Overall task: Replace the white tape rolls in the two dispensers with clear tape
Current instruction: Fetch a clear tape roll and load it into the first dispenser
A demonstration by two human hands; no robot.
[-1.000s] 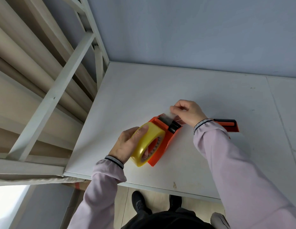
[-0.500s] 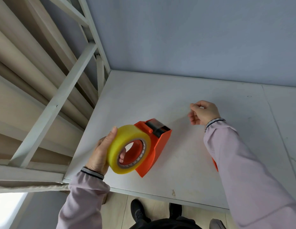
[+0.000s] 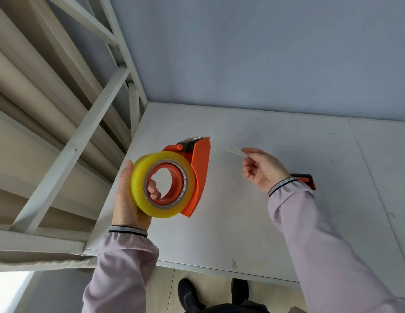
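clear tape loaded in an orange dispenser, its free end pinched and drawn out.

left of frame centre, the left hand (image 3: 127, 199) holds the orange dispenser (image 3: 198, 175) above the table (image 3: 276, 222), its grip closed round the yellowish clear tape roll (image 3: 140, 177) with fingers through the core. right of centre, the right hand (image 3: 262, 169) pinches the tape strip (image 3: 228, 149) running from the dispenser's top. a second dispenser (image 3: 306, 179) lies on the table, mostly hidden behind that wrist.
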